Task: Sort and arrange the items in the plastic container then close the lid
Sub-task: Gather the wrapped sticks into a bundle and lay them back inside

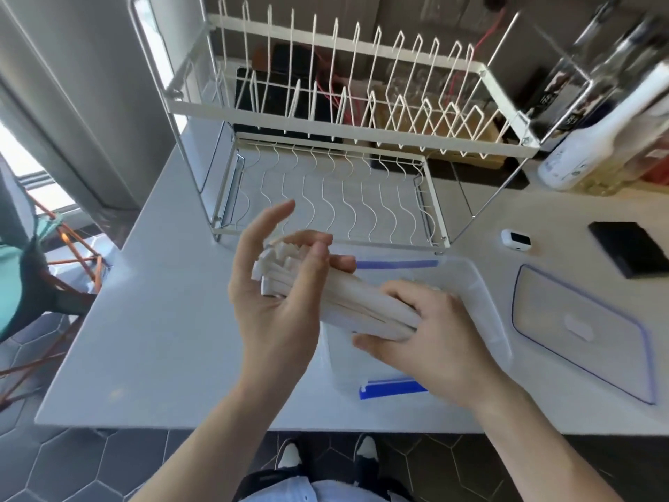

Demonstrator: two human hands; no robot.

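Head view, bundle: white paper-wrapped sticks (pixel 362 302) held level above the clear plastic container (pixel 485 302).
Left hand (pixel 275 295): thumb curled onto the fanned ends, fingers straight behind.
Right hand (pixel 430 338): fingers wrapped round the other end.
Lid (pixel 579 331): flat on the counter, just right of the container.
Edges: dish rack (pixel 336 139) close behind; counter edge near the person.
Hidden: container's floor largely covered by hands; stick count unclear.

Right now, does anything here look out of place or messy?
Only the white paper-wrapped sticks: their ends at the left hand are uneven and fanned, not squared up. The right hand grips the other end over the container. The lid lies flat beside it.
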